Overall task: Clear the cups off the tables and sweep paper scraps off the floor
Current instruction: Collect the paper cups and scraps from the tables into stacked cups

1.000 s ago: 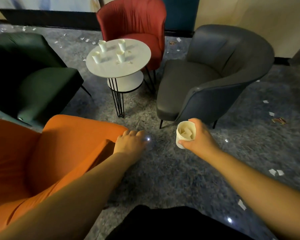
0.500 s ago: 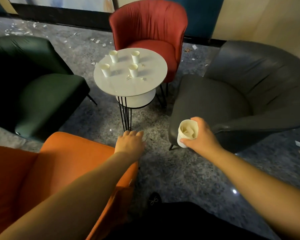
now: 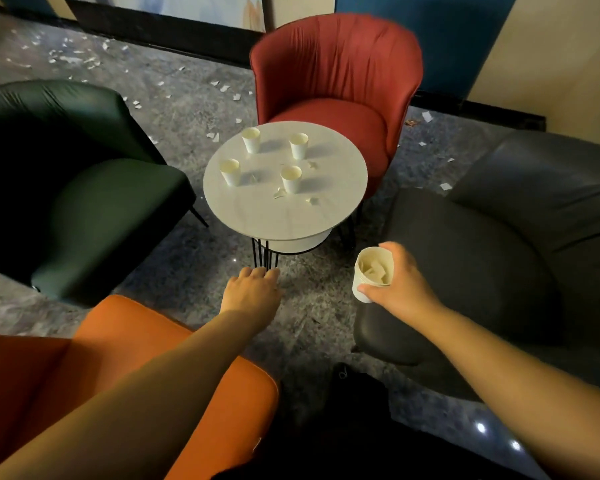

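here four cups (image 3: 250,140) stand on the table (image 3: 329,202); right hand (image 3: 400,284) grips a fifth cup (image 3: 368,282), left hand (image 3: 253,289) loose

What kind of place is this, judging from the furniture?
Probably a lounge or cafe seating area: armchairs such as the red armchair surround a small round table holding paper cups, with paper scraps littering the floor.

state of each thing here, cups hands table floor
table cups: four, upright on the table
held cup: upright, scraps inside
right hand: grips held cup
left hand: empty, fingers relaxed
floor: littered with paper scraps
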Demonstrator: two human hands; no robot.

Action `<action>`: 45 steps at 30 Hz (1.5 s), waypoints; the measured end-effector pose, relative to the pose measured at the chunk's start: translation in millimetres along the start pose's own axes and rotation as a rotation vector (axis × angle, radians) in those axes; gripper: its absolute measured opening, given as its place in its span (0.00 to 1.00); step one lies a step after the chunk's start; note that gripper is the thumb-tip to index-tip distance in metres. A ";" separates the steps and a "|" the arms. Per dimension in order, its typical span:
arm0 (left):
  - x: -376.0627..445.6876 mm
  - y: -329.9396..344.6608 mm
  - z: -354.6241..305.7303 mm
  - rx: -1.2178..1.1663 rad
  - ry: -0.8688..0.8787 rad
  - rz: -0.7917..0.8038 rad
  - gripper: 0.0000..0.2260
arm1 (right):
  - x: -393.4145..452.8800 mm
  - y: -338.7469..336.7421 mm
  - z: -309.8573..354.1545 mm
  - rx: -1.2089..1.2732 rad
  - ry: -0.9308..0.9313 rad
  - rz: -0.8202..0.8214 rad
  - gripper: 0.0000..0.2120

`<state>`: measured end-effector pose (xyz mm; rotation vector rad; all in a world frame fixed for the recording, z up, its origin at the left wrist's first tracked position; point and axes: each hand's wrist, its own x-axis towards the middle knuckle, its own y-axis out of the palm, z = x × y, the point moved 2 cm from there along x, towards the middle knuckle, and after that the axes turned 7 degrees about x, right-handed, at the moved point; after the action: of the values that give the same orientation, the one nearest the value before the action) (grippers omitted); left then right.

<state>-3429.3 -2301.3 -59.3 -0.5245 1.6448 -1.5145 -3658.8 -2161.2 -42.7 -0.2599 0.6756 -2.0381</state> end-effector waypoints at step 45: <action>439.1 -22.0 240.1 -0.045 -0.025 0.022 0.40 | 446.7 203.2 40.7 -0.069 0.087 -0.027 0.35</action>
<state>-3498.7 -2789.2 -149.1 -0.5457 1.6634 -1.4531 -3733.3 -2633.7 -159.5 -0.2228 0.8015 -2.0638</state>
